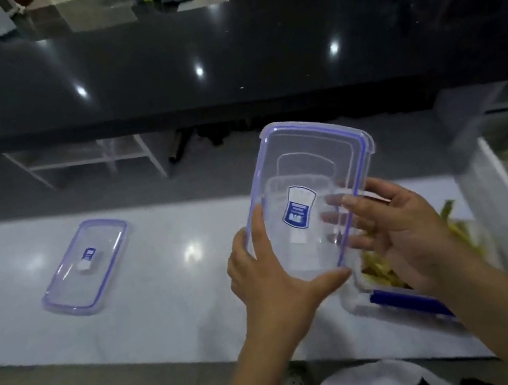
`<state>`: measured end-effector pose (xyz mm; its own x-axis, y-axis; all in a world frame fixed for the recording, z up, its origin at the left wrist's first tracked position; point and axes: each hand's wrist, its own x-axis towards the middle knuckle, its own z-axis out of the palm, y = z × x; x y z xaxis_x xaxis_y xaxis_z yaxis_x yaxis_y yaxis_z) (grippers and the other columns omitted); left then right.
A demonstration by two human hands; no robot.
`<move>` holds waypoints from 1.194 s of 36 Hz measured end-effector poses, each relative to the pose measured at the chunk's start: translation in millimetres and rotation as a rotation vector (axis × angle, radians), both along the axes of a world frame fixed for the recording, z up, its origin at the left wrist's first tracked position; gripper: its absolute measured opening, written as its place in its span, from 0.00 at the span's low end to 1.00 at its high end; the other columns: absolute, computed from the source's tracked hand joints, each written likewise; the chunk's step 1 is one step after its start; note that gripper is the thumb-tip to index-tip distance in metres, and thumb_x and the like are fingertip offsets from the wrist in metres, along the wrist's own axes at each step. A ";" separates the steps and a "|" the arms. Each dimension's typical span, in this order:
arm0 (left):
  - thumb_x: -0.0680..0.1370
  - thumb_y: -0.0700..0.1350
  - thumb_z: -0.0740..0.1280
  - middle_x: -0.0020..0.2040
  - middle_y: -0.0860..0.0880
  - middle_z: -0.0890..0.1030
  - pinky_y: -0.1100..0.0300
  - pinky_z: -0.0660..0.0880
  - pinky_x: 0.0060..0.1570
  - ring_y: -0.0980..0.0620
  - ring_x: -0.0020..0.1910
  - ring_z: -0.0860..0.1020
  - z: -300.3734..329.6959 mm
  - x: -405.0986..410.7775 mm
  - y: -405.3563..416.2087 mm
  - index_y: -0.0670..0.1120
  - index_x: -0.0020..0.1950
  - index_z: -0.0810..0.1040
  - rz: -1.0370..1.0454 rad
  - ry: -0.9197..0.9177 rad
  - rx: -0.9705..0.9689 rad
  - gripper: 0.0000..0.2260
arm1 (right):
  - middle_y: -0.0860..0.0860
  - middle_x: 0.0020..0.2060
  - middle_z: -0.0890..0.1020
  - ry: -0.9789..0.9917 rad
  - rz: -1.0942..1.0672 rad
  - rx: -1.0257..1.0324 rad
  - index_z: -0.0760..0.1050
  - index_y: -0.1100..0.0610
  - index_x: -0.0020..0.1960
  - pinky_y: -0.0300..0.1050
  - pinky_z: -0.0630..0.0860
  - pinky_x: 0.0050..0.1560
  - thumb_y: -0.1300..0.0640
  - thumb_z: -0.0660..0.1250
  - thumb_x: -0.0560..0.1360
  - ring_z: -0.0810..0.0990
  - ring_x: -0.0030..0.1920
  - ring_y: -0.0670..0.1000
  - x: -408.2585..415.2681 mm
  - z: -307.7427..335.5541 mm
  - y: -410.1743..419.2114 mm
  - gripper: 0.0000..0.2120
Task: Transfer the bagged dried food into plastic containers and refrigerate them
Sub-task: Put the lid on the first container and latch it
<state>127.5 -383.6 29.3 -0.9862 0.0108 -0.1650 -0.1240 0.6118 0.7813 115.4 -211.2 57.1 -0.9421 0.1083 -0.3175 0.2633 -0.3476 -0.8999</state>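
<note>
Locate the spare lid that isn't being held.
In the head view the spare lid lies flat on the white counter, left of both hands and apart from the lid they hold.

Clear glossy plastic lid [308, 182]; polished white counter [169, 295]; shiny black ledge [156, 67].

Clear blue-rimmed lid [307, 196] held tilted, second lid [86, 267] flat, container [400, 299] of dried food [382, 271].
</note>
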 end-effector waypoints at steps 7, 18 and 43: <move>0.65 0.60 0.78 0.68 0.56 0.74 0.50 0.77 0.63 0.55 0.63 0.77 5.2 12.1 49.6 0.71 0.74 0.56 -0.197 -0.300 0.393 0.44 | 0.60 0.47 0.86 -0.076 -0.008 -0.013 0.81 0.55 0.56 0.53 0.84 0.42 0.53 0.74 0.60 0.86 0.43 0.57 34.3 -8.2 116.7 0.25; 0.77 0.34 0.69 0.53 0.43 0.85 0.50 0.82 0.45 0.43 0.52 0.84 16.3 35.3 115.8 0.58 0.64 0.76 -0.178 -0.386 0.657 0.22 | 0.37 0.63 0.74 0.029 -0.012 0.389 0.53 0.25 0.72 0.40 0.81 0.44 0.46 0.75 0.66 0.80 0.60 0.45 62.7 -6.9 165.2 0.45; 0.78 0.44 0.71 0.63 0.51 0.81 0.42 0.73 0.64 0.50 0.64 0.77 -107.7 29.1 71.9 0.50 0.64 0.80 0.018 0.308 -0.351 0.15 | 0.42 0.76 0.54 0.231 0.550 1.200 0.41 0.25 0.73 0.57 0.68 0.66 0.19 0.67 0.47 0.62 0.71 0.52 31.8 -12.8 221.8 0.61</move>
